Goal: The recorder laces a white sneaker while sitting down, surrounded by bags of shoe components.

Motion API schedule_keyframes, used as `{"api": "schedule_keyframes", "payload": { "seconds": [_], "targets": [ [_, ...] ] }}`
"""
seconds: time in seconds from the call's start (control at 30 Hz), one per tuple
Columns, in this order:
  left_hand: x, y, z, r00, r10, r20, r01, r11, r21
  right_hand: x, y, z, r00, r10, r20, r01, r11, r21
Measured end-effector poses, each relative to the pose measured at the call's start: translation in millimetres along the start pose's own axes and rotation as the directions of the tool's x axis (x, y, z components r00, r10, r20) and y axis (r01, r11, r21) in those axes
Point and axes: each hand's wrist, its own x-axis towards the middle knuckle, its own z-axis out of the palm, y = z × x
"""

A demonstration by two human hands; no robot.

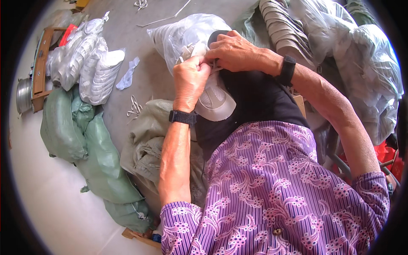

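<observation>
A white sneaker (214, 100) with a mesh toe rests on my dark-trousered lap, its toe toward me. My left hand (191, 78) is closed in a pinch at the shoe's upper part, with a pale shoelace (180, 59) showing beside its fingers. Close against it, my right hand (233, 52) is also closed, fingers bent over the lacing area. The fingertips of both hands meet there and hide the eyelets. Just beyond the shoe lies a clear plastic bag (163, 38) with pale contents.
Green woven sacks (63, 123) lie at the left, below plastic-wrapped stacks of white shoe parts (100, 72) and a wooden frame (41, 63). A beige sack (148, 127) sits beside my left forearm. Bagged stacks (365, 63) crowd the right. Loose laces (134, 107) are on the floor.
</observation>
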Motion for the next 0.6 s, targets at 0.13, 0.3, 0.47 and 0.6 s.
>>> {"api": "schedule_keyframes", "payload": {
  "seconds": [0.13, 0.3, 0.47, 0.6],
  "targets": [
    [-7, -3, -8, 0.970, -0.243, 0.008, 0.230, 0.907, -0.352, 1, -6, 0, 0.996, 0.049, 0.072, -0.049, 0.999, 0.005],
    [-9, -9, -4, 0.992, -0.129, 0.003, 0.126, 0.961, -0.245, 5, -7, 7, 0.995, 0.085, -0.043, -0.080, 0.991, 0.109],
    [-12, 2, -11, 0.988, -0.018, 0.154, 0.041, 0.989, -0.145, 23, 16, -28, 0.919, 0.337, -0.205, -0.082, 0.671, 0.737],
    [-7, 0, -9, 0.977, 0.104, 0.185, -0.094, 0.994, -0.063, 28, 15, -37, 0.904, 0.399, -0.155, -0.050, 0.459, 0.887]
  ]
}}
